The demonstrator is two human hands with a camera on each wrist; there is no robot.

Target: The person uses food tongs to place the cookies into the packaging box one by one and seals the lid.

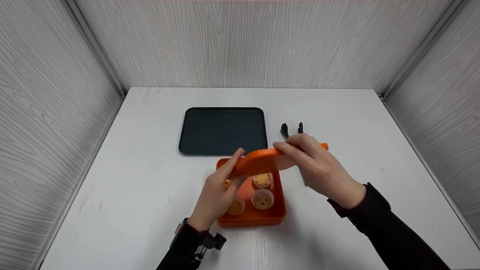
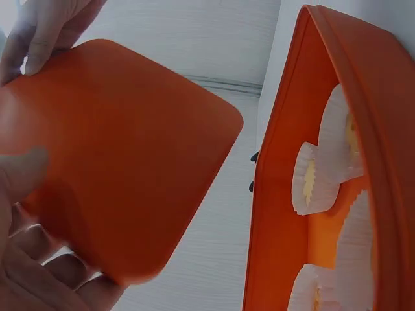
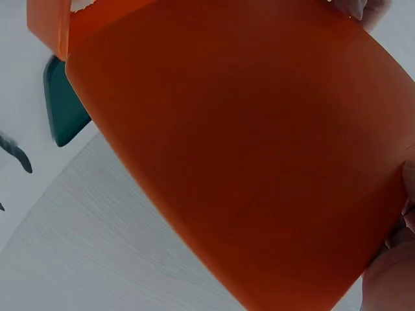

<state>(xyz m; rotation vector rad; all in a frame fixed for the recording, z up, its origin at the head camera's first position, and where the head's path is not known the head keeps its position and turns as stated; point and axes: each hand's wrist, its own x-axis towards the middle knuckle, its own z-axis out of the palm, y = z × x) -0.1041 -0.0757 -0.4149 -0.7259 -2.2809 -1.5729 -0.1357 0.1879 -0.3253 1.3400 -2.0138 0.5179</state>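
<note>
An orange lid [image 1: 262, 160] is held tilted above an open orange box [image 1: 276, 214]. My left hand [image 1: 214, 194] grips its left side, with the thumb and fingers on opposite faces. At the right side, my right hand [image 1: 323, 171] holds the lid's edge. Inside the box sit several small cupcakes [image 1: 262, 199] in pale paper cups; the lid and left hand hide part of them. The left wrist view shows the lid's smooth broad face [image 2: 136, 149] beside the box wall [image 2: 389, 123]. In the right wrist view the lid [image 3: 246, 149] fills most of the picture.
A dark rectangular tray [image 1: 225, 131] lies behind the box. Black-tipped tongs [image 1: 285, 130] lie right of the tray, partly covered by the right hand and lid. Pale wood-grain panels [image 1: 240, 45] enclose the white table [image 1: 150, 168] at the back and both sides.
</note>
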